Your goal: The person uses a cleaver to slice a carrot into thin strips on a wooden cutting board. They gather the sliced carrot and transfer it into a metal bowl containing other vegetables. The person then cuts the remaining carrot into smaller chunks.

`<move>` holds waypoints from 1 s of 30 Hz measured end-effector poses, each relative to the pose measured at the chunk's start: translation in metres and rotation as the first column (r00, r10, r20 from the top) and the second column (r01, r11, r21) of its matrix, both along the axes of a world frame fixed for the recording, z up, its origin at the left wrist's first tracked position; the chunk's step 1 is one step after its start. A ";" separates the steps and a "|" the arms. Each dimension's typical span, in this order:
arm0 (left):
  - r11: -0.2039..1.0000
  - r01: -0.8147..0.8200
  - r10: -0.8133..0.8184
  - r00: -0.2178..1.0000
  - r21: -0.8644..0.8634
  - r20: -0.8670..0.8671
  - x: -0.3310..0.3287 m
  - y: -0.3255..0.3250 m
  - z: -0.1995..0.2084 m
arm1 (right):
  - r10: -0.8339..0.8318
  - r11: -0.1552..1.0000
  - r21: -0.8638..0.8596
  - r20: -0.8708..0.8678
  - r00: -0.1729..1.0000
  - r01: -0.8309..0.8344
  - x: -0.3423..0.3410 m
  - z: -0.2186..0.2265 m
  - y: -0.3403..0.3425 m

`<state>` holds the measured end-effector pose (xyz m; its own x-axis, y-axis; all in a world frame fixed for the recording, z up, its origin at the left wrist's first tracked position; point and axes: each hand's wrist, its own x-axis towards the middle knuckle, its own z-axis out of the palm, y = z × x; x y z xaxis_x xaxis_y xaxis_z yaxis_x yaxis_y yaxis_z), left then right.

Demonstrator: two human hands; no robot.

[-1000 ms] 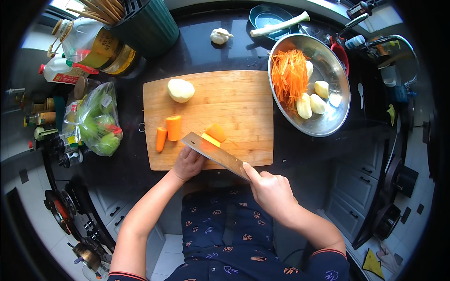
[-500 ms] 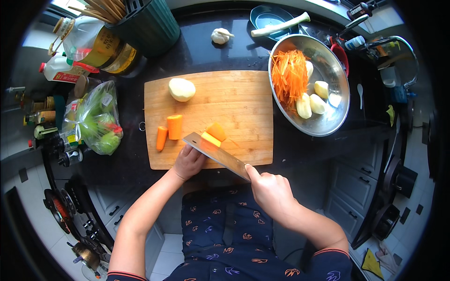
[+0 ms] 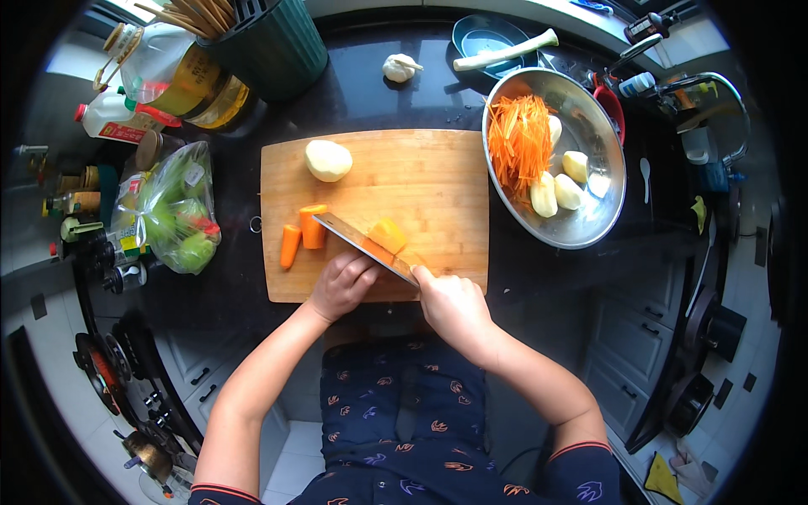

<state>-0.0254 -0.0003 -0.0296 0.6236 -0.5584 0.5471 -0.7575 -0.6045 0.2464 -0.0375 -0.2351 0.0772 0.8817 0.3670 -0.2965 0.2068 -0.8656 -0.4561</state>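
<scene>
My right hand grips the handle of a cleaver, its broad blade slanting up and left across a wooden cutting board. Just beyond the blade lies a cut orange-yellow carrot piece, partly covered by the steel. My left hand is at the board's near edge, fingers curled against the near side of the blade; whatever they press on is hidden. A thick carrot chunk and a thinner carrot piece stand left of the blade tip. Farther back sits a peeled potato.
To the right, a metal bowl holds shredded carrot and several peeled pale vegetables. Behind are a garlic bulb and a pale stalk across a glass dish. A bag of green vegetables lies left.
The cleaver and my right hand have moved up and left, its tip now near the thick carrot chunk. My left hand has shifted slightly right. The yellow-orange slice beside the blade is now covered.
</scene>
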 end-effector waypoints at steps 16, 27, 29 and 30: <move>0.996 -0.065 0.062 0.996 0.053 0.069 -0.006 0.008 -0.004 | -0.019 0.998 -0.055 -0.073 0.997 0.015 -0.037 0.066 -0.028; 0.995 -0.078 0.074 0.995 0.069 0.060 -0.007 0.009 -0.007 | -0.006 0.995 -0.104 -0.108 0.994 -0.006 -0.035 0.061 -0.026; 0.995 -0.076 0.072 0.995 0.067 0.062 -0.006 0.008 -0.005 | 0.006 0.994 -0.107 -0.117 0.993 -0.018 -0.030 0.058 -0.021; 0.995 -0.076 0.072 0.995 0.066 0.062 -0.006 0.007 -0.005 | 0.018 0.995 -0.098 -0.101 0.995 -0.028 -0.026 0.055 -0.018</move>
<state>-0.0311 0.0071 -0.0348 0.6324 -0.5493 0.5462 -0.7220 -0.6735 0.1586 -0.0635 -0.2532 0.1325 0.8374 0.3513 -0.4187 0.1852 -0.9032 -0.3872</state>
